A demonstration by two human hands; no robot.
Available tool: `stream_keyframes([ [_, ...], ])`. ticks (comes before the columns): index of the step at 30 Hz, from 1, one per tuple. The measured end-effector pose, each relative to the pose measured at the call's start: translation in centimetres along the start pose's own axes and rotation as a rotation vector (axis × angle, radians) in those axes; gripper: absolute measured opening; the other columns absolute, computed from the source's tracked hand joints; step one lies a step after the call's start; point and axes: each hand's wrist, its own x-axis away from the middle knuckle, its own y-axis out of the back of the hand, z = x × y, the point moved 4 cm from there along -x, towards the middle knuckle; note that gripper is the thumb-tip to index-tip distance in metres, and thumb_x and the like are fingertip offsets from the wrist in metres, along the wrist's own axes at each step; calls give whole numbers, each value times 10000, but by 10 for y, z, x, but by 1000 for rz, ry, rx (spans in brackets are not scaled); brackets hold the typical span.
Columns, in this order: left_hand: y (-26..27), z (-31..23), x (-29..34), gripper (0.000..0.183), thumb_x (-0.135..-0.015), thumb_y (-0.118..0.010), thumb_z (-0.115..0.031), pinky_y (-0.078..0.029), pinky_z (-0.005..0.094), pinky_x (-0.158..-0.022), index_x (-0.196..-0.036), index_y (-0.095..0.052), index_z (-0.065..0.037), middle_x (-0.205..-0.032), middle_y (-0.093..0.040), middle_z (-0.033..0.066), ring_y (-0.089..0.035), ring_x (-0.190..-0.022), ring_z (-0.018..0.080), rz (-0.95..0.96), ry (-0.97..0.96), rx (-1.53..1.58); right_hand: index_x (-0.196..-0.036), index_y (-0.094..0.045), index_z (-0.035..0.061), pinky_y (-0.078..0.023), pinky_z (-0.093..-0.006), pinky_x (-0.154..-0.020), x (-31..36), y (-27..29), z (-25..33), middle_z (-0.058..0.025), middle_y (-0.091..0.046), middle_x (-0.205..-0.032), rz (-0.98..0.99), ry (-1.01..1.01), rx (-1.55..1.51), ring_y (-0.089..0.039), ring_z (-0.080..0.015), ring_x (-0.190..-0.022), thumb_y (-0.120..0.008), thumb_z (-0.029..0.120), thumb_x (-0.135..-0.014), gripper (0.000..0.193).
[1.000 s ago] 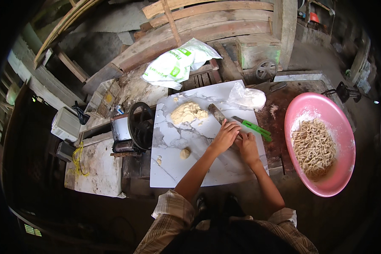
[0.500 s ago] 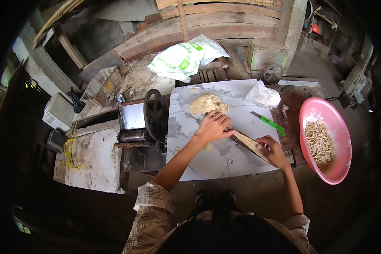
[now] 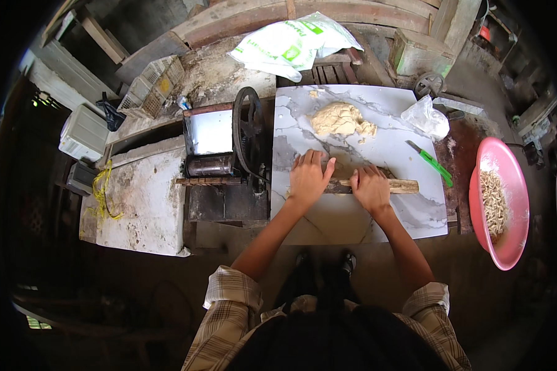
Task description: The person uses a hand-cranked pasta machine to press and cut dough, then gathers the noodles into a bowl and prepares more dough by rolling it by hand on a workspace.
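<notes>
A flat wooden stick point(image 3: 405, 186) lies crosswise on the near half of a marble-patterned board point(image 3: 408, 213). My left hand point(image 3: 310, 178) rests over its left end, fingers stretched forward and thumb apart; that end is hidden beneath the palm. Farther along, my right hand point(image 3: 372, 188) closes over the stick with bent fingers, and the stick's right end sticks out past it. Beyond both hands sits a lump of pale dough point(image 3: 337, 119), with small crumbs beside it. A green-handled knife point(image 3: 436, 165) lies to the right of my right hand.
At right, a pink basin point(image 3: 518, 204) holds many short dough pieces. A clear plastic bag point(image 3: 428, 117) with white contents lies on the board's far right corner. Left of the board stands a roller machine point(image 3: 209, 164) with a large wheel point(image 3: 249, 133). A white-green sack point(image 3: 294, 46) lies behind.
The stick has gone from slanted and tilted in my hands to lying crosswise on the board. Both hands have come down over it, and my left fingers have straightened. The view has shifted.
</notes>
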Motion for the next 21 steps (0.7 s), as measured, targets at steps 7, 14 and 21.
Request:
stream_keyframes([
  [7,-27,22,-22,645,-930,-442,-448,-94,568,-1109,-1275,-455,97,-1373,-435,197,-230,-1388,307,-83,57,-163,-1049,-609,14,-358,-442,-996,-20,-3,-1,-125,-573,-1163,17,-8,124,-509,-269,-1124,-486,188,-847,294],
  [14,-30,23,24,666,-953,-399,-426,-47,567,-1111,-1314,-374,133,-1415,-362,228,-172,-1405,303,-5,-19,-305,-1177,-579,-7,-269,-443,-1096,11,-3,8,-148,-525,-1299,40,60,77,-429,-273,-1277,-432,184,-895,371],
  [21,-27,22,-41,684,-954,-392,-431,-43,584,-1104,-1317,-356,147,-1423,-342,243,-156,-1408,318,-145,53,-262,-1184,-580,-7,-195,-457,-1123,-33,-24,-13,-147,-520,-1309,40,-48,163,-359,-229,-1332,-367,252,-930,421],
])
